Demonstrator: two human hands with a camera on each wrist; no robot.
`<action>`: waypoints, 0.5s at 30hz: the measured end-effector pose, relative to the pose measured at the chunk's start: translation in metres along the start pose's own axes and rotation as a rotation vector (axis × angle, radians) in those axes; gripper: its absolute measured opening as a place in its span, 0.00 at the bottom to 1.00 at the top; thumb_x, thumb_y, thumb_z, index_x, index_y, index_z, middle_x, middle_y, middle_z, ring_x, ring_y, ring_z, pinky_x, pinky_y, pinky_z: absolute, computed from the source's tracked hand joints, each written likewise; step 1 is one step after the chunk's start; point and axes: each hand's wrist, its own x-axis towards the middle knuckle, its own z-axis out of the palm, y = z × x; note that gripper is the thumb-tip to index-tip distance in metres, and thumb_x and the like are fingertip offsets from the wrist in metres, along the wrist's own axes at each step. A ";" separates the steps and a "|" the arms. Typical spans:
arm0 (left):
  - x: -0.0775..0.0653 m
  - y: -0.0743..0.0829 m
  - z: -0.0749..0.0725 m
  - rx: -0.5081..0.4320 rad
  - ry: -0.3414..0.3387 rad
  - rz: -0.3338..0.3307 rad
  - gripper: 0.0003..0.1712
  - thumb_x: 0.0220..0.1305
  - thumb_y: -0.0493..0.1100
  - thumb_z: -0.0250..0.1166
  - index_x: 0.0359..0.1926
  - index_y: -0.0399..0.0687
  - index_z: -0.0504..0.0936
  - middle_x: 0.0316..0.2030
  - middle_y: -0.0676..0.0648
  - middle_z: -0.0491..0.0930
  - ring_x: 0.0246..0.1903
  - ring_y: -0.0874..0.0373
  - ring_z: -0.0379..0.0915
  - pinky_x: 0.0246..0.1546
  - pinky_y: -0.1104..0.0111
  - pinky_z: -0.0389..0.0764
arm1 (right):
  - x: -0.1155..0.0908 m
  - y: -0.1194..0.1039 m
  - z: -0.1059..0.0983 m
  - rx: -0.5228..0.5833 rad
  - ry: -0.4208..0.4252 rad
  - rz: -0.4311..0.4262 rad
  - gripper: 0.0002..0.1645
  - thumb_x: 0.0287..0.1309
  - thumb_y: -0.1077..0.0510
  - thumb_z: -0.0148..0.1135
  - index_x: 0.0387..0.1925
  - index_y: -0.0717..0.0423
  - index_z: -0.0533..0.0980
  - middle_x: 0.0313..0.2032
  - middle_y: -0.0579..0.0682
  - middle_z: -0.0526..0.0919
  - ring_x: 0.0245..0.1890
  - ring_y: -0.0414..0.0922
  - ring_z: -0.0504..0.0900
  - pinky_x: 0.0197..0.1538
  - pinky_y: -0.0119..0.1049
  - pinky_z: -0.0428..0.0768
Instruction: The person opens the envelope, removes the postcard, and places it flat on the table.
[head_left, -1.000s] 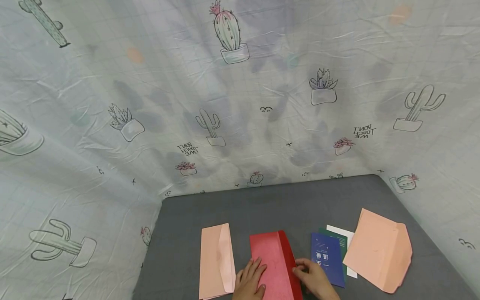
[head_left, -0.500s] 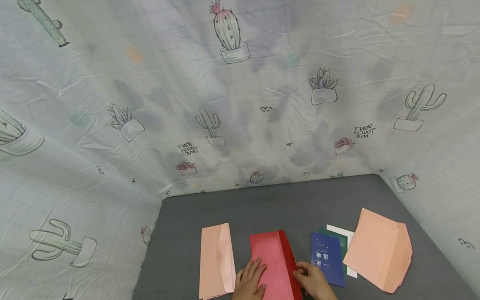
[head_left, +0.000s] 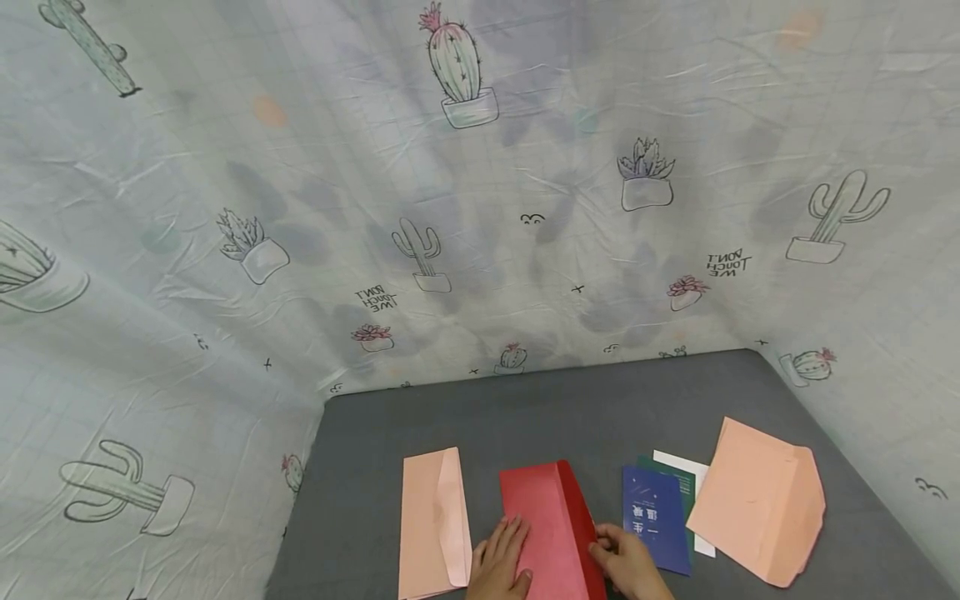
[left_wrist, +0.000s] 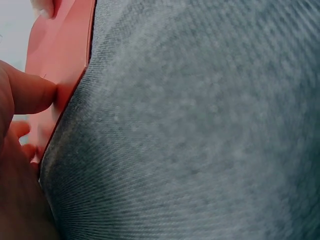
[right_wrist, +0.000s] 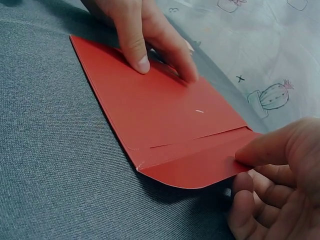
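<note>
A red envelope point(head_left: 534, 492) lies lengthwise on the grey table, its darker flap point(head_left: 574, 512) folded out to the right. My left hand point(head_left: 497, 560) rests flat on the envelope's left side, fingers extended. In the left wrist view its thumb touches the red paper close to the edge. My right hand point(head_left: 630, 560) pinches the flap's outer edge between thumb and fingers. The right wrist view has the flap point(right_wrist: 195, 167) slightly raised over the cloth, with the thumb on top and curled fingers below. A slit runs across the envelope point(right_wrist: 145, 105) beside the fold.
A pink envelope point(head_left: 427, 525) lies left of the red one. On the right, a blue card point(head_left: 656, 517) overlaps a green card point(head_left: 687, 483) and a white card point(head_left: 705, 546), beside another pink envelope point(head_left: 750, 500). A cactus-print curtain point(head_left: 525, 183) encloses the table point(head_left: 375, 417).
The right hand shifts slightly, still at the flap's edge. The left hand's fingers draw a little closer together on the envelope, which stays in place.
</note>
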 end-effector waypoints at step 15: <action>0.000 0.007 -0.005 -0.146 -0.121 -0.128 0.56 0.63 0.75 0.54 0.78 0.41 0.55 0.78 0.42 0.59 0.74 0.46 0.57 0.59 0.53 0.60 | -0.001 0.003 -0.010 0.004 0.049 0.035 0.18 0.61 0.62 0.63 0.50 0.69 0.79 0.33 0.51 0.84 0.23 0.42 0.78 0.20 0.39 0.75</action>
